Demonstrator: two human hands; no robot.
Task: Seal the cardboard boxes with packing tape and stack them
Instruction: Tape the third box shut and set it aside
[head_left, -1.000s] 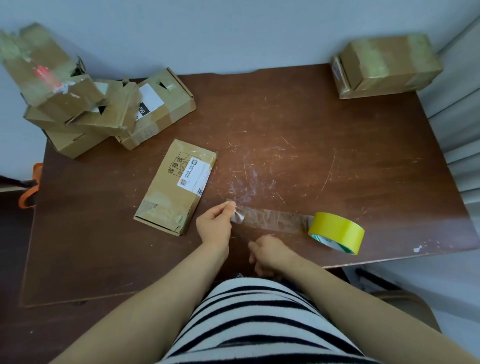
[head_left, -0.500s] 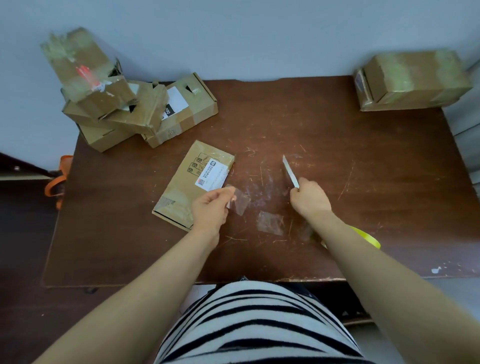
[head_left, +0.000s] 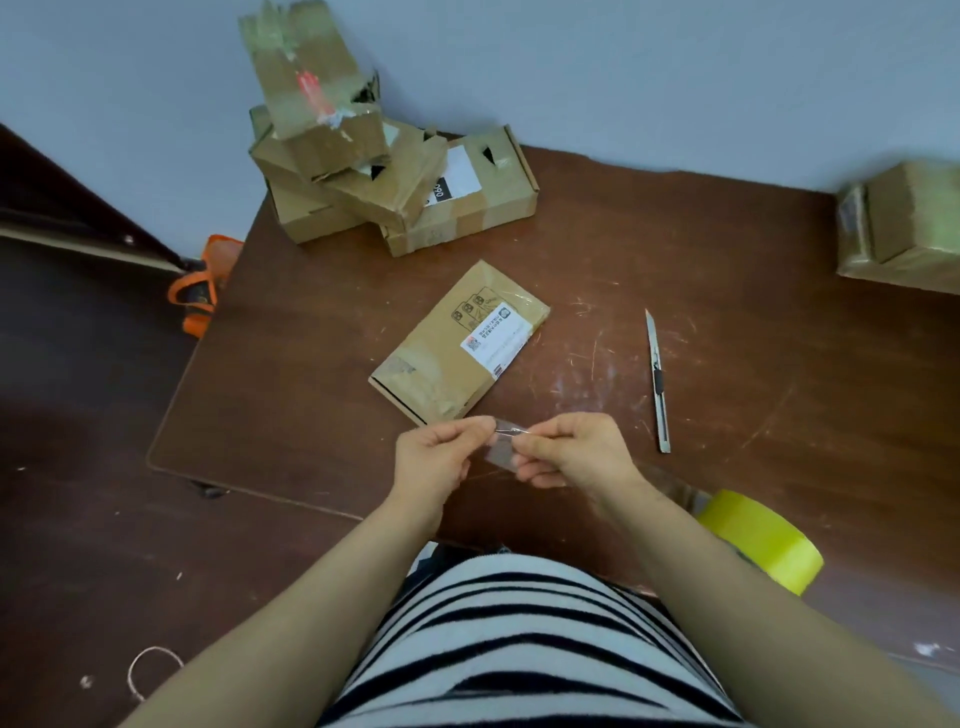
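Tape strip: a short, clear, creased piece of packing tape (head_left: 501, 451) is held between both hands above the near part of the table (head_left: 727, 270).
Left hand (head_left: 439, 457): the strip's left end is pinched between thumb and forefinger; the other fingers are curled.
Right hand (head_left: 571, 451): the strip's right end is pinched by the fingertips.
Flat box (head_left: 460, 343): a thin brown cardboard parcel is laid at an angle just beyond the hands, with old tape on its near corner.
Its label: a white shipping label and printed black pictograms are seen; the text is too small to be read.
Box pile (head_left: 389, 171): several worn boxes are heaped at the far left corner; "090" is read on one white label.
Taped box (head_left: 904, 234): set at the far right edge.
Tape roll (head_left: 763, 545): yellow, beside the right forearm.
Knife (head_left: 657, 379): laid right of the flat box, apart from it.
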